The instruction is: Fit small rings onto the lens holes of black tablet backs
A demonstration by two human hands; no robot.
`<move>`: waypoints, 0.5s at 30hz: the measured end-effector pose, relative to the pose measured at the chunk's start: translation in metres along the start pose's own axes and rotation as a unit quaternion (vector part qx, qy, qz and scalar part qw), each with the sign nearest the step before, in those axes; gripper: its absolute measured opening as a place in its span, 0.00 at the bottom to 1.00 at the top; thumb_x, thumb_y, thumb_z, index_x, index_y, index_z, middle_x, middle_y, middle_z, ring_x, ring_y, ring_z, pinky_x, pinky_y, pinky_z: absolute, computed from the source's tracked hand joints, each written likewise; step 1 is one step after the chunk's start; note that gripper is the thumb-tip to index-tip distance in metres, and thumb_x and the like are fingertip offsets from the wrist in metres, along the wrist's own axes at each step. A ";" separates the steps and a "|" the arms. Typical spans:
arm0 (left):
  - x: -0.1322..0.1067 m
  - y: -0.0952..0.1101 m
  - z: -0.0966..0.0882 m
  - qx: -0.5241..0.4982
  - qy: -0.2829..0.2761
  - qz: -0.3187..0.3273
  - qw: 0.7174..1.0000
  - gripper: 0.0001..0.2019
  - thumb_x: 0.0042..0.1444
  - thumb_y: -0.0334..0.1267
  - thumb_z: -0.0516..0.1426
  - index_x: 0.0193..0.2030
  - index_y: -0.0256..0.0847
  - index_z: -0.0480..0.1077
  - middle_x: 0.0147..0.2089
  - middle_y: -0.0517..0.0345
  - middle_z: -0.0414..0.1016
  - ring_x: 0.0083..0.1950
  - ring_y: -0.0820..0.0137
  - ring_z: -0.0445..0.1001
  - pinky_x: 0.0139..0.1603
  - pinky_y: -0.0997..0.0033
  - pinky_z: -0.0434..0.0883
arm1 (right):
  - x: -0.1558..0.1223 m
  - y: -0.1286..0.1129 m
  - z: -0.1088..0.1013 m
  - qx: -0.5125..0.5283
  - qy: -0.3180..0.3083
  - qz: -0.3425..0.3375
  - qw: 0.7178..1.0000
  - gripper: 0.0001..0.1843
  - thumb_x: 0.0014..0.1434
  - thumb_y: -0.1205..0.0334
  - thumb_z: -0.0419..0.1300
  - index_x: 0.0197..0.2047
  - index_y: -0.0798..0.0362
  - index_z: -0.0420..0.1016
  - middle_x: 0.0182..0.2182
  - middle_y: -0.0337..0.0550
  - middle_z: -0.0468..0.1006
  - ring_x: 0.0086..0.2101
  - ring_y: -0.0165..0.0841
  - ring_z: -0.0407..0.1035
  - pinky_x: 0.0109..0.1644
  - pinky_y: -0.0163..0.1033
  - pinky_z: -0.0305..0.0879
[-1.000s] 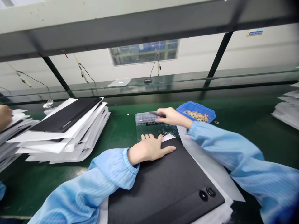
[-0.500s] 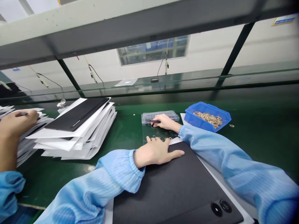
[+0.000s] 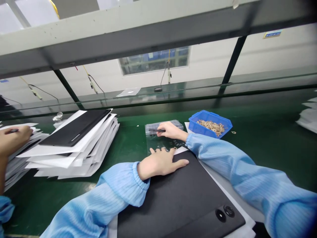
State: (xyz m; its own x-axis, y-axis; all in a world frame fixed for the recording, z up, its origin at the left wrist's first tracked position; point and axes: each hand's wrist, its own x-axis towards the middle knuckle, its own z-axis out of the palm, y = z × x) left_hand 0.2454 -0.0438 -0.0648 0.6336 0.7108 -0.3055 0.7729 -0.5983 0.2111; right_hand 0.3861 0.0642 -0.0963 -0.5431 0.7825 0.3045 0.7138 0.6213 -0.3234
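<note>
A flat black cover [image 3: 180, 198] with two round lens rings near its lower right corner lies on a white sheet in front of me. My left hand [image 3: 160, 162] rests flat on its far left corner, fingers spread. My right hand [image 3: 169, 130] reaches further out, pinching dark tweezers [image 3: 156, 130] whose tips are over a clear plastic sheet [image 3: 162, 137] dotted with small black rings. Both of my arms are in light blue sleeves.
A blue bin [image 3: 210, 124] of small tan parts stands right of the plastic sheet. A stack of black covers and white sheets [image 3: 74, 142] lies at the left. Another person's hand [image 3: 13, 140] works at the far left edge. More white sheets [image 3: 307, 115] lie far right.
My right hand moved left from beside the blue bin down onto the clear plastic sheet with the tweezers. My left hand stays flat on the cover. The view has shifted slightly.
</note>
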 end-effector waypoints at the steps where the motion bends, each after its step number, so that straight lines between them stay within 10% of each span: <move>1: 0.000 0.000 0.000 0.004 -0.001 -0.001 1.000 0.41 0.55 0.69 0.35 0.62 0.39 0.58 0.56 0.35 0.68 0.58 0.42 0.65 0.57 0.32 0.53 | -0.005 -0.008 -0.011 0.009 0.009 0.002 1.000 0.06 0.57 0.65 0.61 0.35 0.59 0.76 0.34 0.43 0.77 0.37 0.31 0.72 0.43 0.38 0.67; 9: 0.003 0.002 0.005 0.037 0.031 0.066 0.997 0.34 0.62 0.60 0.38 0.69 0.45 0.39 0.69 0.39 0.47 0.68 0.46 0.48 0.61 0.33 0.43 | -0.155 -0.092 -0.073 0.140 0.078 0.137 0.977 0.07 0.52 0.60 0.63 0.26 0.54 0.77 0.26 0.39 0.77 0.29 0.30 0.70 0.32 0.34 0.63; 15: 0.005 0.006 0.014 0.090 0.051 0.229 0.968 0.32 0.61 0.61 0.43 0.68 0.51 0.46 0.71 0.45 0.40 0.69 0.47 0.44 0.62 0.38 0.50 | -0.242 -0.140 -0.060 0.292 0.046 0.392 0.871 0.09 0.51 0.57 0.63 0.27 0.54 0.77 0.19 0.38 0.72 0.19 0.25 0.60 0.20 0.32 0.54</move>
State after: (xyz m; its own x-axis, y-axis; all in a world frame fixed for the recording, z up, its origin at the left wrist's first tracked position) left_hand 0.2525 -0.0491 -0.0780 0.9157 0.3825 -0.1232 0.3973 -0.9078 0.1345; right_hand 0.4440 -0.2151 -0.0714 0.0668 0.9859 -0.1536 0.4890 -0.1665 -0.8562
